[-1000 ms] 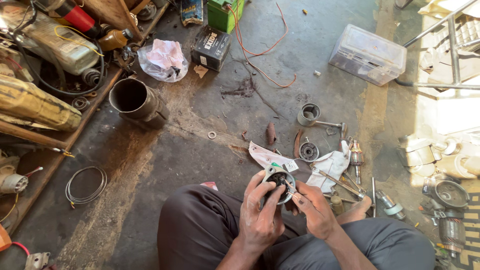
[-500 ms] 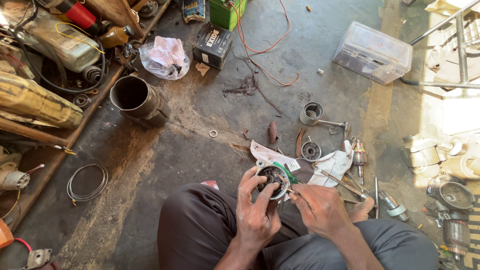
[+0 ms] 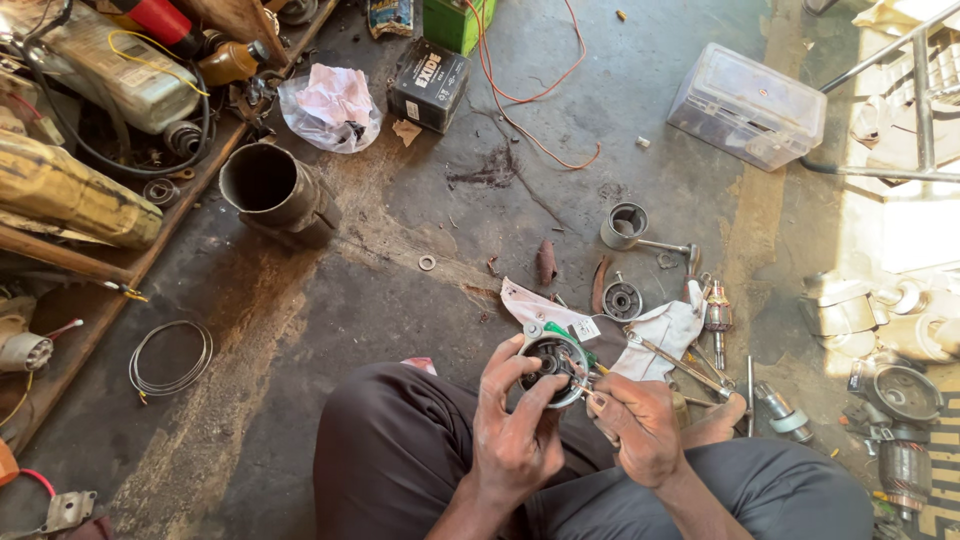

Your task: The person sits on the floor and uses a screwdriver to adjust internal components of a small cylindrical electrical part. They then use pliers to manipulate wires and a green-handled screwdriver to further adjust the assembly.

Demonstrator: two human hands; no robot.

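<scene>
A round, dark metal motor housing (image 3: 553, 368) with a silvery rim, face-up, above the lap.

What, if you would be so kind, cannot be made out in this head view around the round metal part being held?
- Round metal part: its far side is hidden by the left hand.
- Right hand: whatever its fingertips pinch is too small to tell.
- Green-handled tool: mostly hidden behind the part.
- Coil of wire: strands too thin to count.
- Green box: cut off by the top edge.
</scene>
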